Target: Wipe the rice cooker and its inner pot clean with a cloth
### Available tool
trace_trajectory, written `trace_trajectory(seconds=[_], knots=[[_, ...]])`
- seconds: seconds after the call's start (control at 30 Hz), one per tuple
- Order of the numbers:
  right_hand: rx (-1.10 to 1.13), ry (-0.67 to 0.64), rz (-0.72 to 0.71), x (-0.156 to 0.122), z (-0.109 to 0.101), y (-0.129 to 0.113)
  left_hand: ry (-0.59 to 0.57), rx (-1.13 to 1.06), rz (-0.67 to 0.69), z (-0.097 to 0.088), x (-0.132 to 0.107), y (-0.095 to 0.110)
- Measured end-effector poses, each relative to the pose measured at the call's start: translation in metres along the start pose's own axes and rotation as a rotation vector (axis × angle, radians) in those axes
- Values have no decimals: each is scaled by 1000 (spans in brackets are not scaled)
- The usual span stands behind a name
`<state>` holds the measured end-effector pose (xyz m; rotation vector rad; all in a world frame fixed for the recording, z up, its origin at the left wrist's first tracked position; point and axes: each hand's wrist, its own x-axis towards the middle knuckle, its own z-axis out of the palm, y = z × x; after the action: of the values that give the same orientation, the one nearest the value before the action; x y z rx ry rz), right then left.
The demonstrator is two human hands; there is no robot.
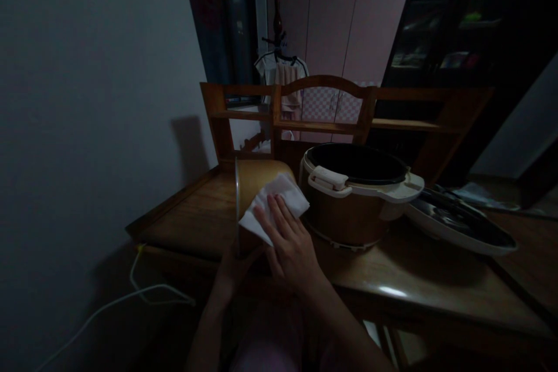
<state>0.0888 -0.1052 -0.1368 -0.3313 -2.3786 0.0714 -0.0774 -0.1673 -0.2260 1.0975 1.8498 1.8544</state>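
Note:
A gold-coloured inner pot (255,181) lies tipped on its side at the wooden table's (405,279) near edge. My right hand (290,241) presses a white paper towel (279,200) flat against the pot's outer wall, fingers stretched over the towel. My left hand (233,270) sits in shadow under the pot's rim and seems to grip it from below; its fingers are hard to make out. Just right of the pot stands the rice cooker body (353,195) with its lid (457,221) swung open to the right.
A wooden shelf rack (326,122) stands at the back of the table. A grey wall (87,99) is on the left, with a white cable (143,290) hanging below the table edge. Pink cabinets and hanging clothes are behind.

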Motion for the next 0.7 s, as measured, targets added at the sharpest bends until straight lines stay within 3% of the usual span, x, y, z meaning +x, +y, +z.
trace_trajectory(seconds=[0.23, 0.5, 0.7], knots=[[17, -33, 11, -25, 9, -2, -65, -50, -44, 2, 4, 0], [16, -73, 20, -54, 16, 4, -70, -59, -61, -2, -9, 13], [27, -85, 88, -76, 22, 11, -48, -31, -81, 8, -6, 18]])
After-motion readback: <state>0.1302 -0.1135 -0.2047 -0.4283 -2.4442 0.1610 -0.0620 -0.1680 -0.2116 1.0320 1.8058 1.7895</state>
